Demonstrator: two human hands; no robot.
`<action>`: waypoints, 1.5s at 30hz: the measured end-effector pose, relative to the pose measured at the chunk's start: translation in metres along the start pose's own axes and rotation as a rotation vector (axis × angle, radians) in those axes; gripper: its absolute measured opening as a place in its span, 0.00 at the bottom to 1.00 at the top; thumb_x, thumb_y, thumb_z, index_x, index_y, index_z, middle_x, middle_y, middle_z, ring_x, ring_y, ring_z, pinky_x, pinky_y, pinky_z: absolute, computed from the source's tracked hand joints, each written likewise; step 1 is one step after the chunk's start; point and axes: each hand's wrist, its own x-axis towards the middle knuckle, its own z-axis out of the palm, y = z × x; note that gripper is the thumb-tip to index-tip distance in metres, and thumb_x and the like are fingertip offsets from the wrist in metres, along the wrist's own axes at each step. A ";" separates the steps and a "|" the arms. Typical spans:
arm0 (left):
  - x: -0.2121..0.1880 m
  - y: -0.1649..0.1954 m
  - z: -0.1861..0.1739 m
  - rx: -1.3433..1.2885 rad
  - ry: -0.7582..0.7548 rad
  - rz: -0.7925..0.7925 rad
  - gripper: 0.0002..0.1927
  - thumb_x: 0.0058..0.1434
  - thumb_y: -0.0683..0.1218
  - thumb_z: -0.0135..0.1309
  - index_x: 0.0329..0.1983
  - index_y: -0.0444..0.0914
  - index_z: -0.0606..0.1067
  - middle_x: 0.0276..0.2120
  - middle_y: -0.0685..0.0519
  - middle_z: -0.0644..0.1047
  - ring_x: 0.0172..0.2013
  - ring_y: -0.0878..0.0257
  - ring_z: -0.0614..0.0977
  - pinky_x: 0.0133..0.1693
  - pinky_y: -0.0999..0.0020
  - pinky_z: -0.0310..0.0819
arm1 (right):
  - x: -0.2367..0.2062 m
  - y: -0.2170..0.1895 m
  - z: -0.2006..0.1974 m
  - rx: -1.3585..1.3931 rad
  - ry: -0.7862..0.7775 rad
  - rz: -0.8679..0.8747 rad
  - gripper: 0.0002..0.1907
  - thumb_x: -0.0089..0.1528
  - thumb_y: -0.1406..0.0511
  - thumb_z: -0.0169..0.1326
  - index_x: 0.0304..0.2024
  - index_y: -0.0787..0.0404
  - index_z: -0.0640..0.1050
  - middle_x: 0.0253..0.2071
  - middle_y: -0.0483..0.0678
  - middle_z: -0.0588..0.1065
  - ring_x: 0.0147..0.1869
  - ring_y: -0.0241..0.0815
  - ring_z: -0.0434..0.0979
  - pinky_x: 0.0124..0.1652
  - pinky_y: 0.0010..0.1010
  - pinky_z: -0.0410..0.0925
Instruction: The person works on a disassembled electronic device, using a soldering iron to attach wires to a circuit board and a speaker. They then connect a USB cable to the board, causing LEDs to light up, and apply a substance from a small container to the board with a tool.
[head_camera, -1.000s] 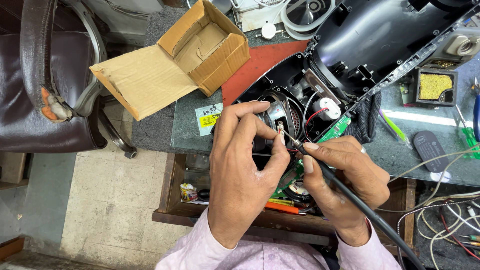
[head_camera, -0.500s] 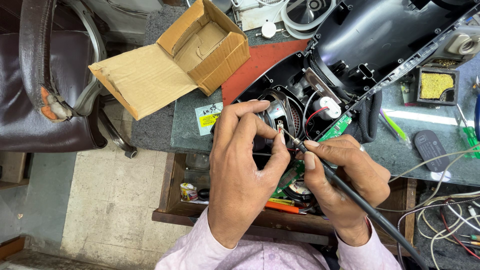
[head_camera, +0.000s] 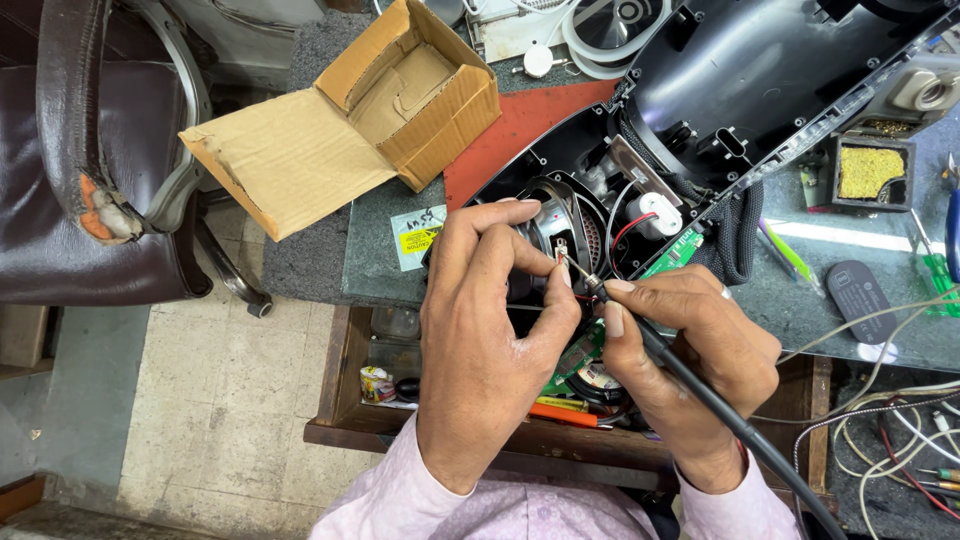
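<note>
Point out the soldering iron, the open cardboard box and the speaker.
soldering iron (head_camera: 690, 385), head view, black handle below the right hand.
cardboard box (head_camera: 440, 110), head view, outer side wall.
speaker (head_camera: 552, 222), head view, rear metal part.

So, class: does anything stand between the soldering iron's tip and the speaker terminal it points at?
Nothing visible does. The right hand holds the soldering iron with its tip right at the terminal on the speaker. The left hand pinches beside the terminal, not across the tip's path.
</note>
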 end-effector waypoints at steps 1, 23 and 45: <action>0.000 0.000 0.000 -0.002 -0.001 0.000 0.09 0.61 0.41 0.62 0.36 0.35 0.73 0.53 0.47 0.74 0.55 0.50 0.79 0.56 0.58 0.73 | 0.000 0.000 0.000 0.002 0.001 0.001 0.09 0.62 0.75 0.64 0.43 0.69 0.79 0.37 0.51 0.79 0.36 0.40 0.81 0.39 0.26 0.71; -0.003 0.001 0.000 -0.004 0.005 0.002 0.08 0.60 0.41 0.61 0.36 0.35 0.72 0.54 0.46 0.74 0.55 0.50 0.79 0.57 0.57 0.72 | -0.001 -0.002 -0.003 0.015 -0.016 -0.017 0.08 0.64 0.73 0.63 0.45 0.69 0.78 0.36 0.52 0.79 0.37 0.39 0.80 0.40 0.25 0.71; -0.008 0.002 -0.012 -0.071 -0.065 0.035 0.06 0.57 0.41 0.62 0.35 0.36 0.76 0.57 0.43 0.74 0.59 0.48 0.77 0.60 0.56 0.68 | -0.021 0.033 -0.040 0.117 0.542 0.093 0.08 0.77 0.71 0.57 0.53 0.70 0.71 0.40 0.48 0.71 0.36 0.35 0.70 0.38 0.20 0.64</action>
